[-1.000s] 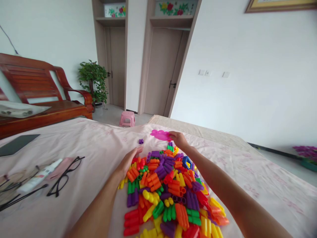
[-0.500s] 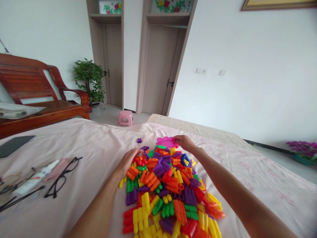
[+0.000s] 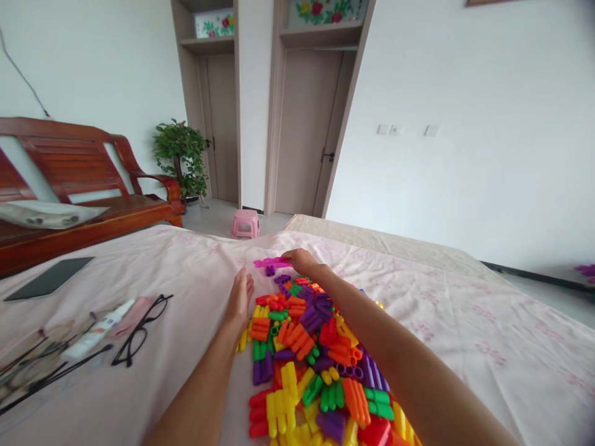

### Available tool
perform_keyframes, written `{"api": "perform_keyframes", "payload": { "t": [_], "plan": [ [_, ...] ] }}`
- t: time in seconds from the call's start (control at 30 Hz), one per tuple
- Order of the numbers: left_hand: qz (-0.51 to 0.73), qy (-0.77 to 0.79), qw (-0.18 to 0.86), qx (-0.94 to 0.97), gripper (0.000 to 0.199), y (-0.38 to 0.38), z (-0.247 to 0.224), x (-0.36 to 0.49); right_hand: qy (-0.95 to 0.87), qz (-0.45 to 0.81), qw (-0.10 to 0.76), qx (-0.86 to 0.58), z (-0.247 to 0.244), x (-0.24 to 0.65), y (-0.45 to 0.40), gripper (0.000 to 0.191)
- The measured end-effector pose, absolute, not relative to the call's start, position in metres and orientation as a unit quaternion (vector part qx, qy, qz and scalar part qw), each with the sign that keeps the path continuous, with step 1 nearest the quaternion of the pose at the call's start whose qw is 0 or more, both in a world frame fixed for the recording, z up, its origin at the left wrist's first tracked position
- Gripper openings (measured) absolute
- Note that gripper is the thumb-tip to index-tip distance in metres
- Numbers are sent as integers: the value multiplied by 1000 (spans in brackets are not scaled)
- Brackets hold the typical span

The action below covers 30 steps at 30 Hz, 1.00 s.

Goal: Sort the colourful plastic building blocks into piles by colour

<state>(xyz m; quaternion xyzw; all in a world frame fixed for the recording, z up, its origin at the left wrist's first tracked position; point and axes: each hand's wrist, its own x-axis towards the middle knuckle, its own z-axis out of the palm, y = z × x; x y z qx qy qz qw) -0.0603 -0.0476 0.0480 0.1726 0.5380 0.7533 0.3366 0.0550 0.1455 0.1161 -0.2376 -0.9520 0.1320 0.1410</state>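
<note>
My right hand (image 3: 303, 261) grips the edge of a flat, bright pink plastic piece with a scalloped rim (image 3: 268, 263), held nearly edge-on at the far end of the pile. Just below it is a small purple tube block (image 3: 270, 271). My left hand (image 3: 240, 296) is upright on its side at the pile's left edge, fingers stretched out and holding nothing. Between my arms spreads a heap of plastic tube building blocks (image 3: 297, 339) in orange, purple, yellow, green and red. My right forearm hides the heap's right side.
The pile lies on a pale pink floral sheet (image 3: 195, 266). To the left are black-framed glasses (image 3: 139, 331), a white tube (image 3: 97, 331) and a dark flat tablet-like object (image 3: 51, 279). Beyond stand a pink stool (image 3: 245, 224), a wooden bench (image 3: 88, 179) and a potted plant (image 3: 181, 155).
My right hand has carried the pink piece leftward across the far end of the pile and tilted it edge-on. My left hand has lifted off the blocks and straightened. The camera view has shifted.
</note>
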Motion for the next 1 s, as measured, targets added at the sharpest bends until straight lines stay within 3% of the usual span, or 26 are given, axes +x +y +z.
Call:
{"api": "perform_keyframes", "payload": {
  "t": [0.1, 0.17, 0.27, 0.43, 0.63, 0.8, 1.0],
  "plan": [
    [742, 537, 352, 193, 65, -48, 50, -57, -964, 203, 105, -133, 127, 79, 142, 30],
    [721, 533, 376, 235, 63, -49, 50, -54, -955, 225, 141, -129, 139, 105, 146, 31],
    [676, 534, 393, 321, 53, -53, 52, -47, -919, 164, 223, -280, 155, 160, 160, 34],
    [620, 544, 366, 431, 42, -60, 59, -38, -833, 43, 159, -528, 148, 263, 168, 35],
    [590, 559, 363, 456, 42, -55, 65, -28, -839, 43, 140, -523, 119, 313, 103, 28],
    [596, 550, 375, 450, 43, -40, 65, -7, -862, 61, 149, -480, 128, 325, 53, 26],
    [566, 567, 358, 479, 40, -55, 74, -3, -791, 11, 163, -590, 140, 382, 41, 30]
  ]
}}
